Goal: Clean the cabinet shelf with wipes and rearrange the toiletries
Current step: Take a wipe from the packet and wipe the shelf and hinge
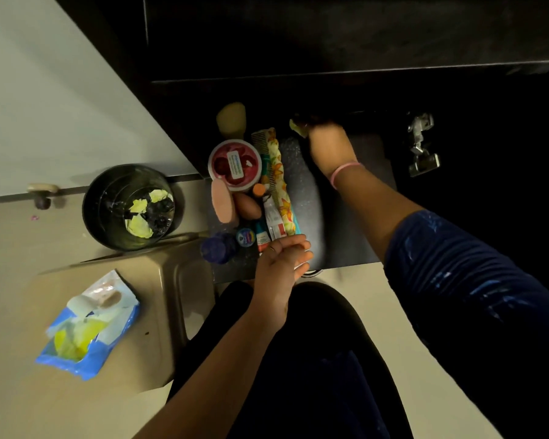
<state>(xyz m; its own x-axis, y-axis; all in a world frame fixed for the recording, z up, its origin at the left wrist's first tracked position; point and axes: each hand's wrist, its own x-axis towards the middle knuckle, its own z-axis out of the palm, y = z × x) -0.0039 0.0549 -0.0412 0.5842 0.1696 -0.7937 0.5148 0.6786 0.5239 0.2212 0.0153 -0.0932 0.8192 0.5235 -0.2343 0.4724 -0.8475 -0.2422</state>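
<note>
Nearest, low left on the floor: open wipes pack (88,327), blue and white, a yellow wipe showing at its mouth. Beyond it, a dark bin (130,206) with crumpled yellow wipes inside. Left hand (281,267) at the near edge of the shelf (355,223), fingers straight and loose, gripping nothing, just beside the near end of the toiletries (251,191). These are bunched along the shelf's left side: red-lidded jar, pink bar, tubes, comb on a floral pouch, small blue pots, tan sponge farthest back. Right half of the shelf bare and shiny, possibly damp. Right hand (328,144) reaches to the far back of the shelf, wrist with a pink band, fingers curled over a yellow wipe (298,127) pressed into the dark corner; fingertips lost in shadow. Judged step: wiping the cleared right side, back edge. Next move likely calls for shifting the toiletries onto the cleaned part so the left side can be wiped.
</note>
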